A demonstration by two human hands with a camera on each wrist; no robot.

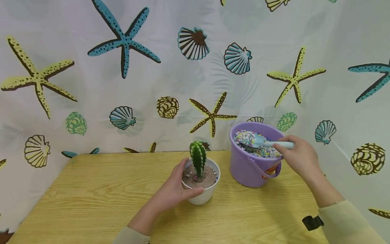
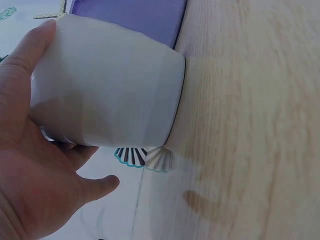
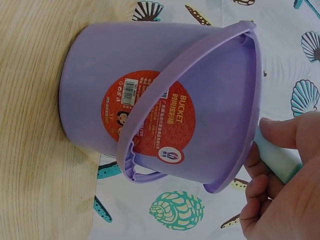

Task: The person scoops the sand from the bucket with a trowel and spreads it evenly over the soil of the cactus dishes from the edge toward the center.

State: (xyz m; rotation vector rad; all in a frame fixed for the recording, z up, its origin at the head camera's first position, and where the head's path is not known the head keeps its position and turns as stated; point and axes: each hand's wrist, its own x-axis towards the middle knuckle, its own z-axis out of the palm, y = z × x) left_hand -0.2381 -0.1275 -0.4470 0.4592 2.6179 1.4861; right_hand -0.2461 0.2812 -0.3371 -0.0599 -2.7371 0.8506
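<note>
A white flower pot (image 1: pixel 201 197) stands on the table, filled with brown soil (image 1: pixel 207 179) and a small green cactus (image 1: pixel 198 159). My left hand (image 1: pixel 175 189) grips the pot from its left, thumb and fingers spread around the rim. In the left wrist view the pot's smooth side (image 2: pixel 110 85) fills the upper left. To the right, a light blue toy shovel (image 1: pixel 274 144) is held by its handle in my right hand (image 1: pixel 300 154). Colourful small pebbles (image 1: pixel 244 138) heap on its blade, over the purple bucket (image 1: pixel 246 171), which holds more of them.
The bucket's handle (image 3: pixel 165 80) hangs down its near side, past a red label (image 3: pixel 150 115). Behind the wooden table (image 1: pixel 100 200) hangs a white curtain (image 1: pixel 146 84) printed with starfish and shells. A black strap piece (image 1: pixel 312 223) sits by the right sleeve.
</note>
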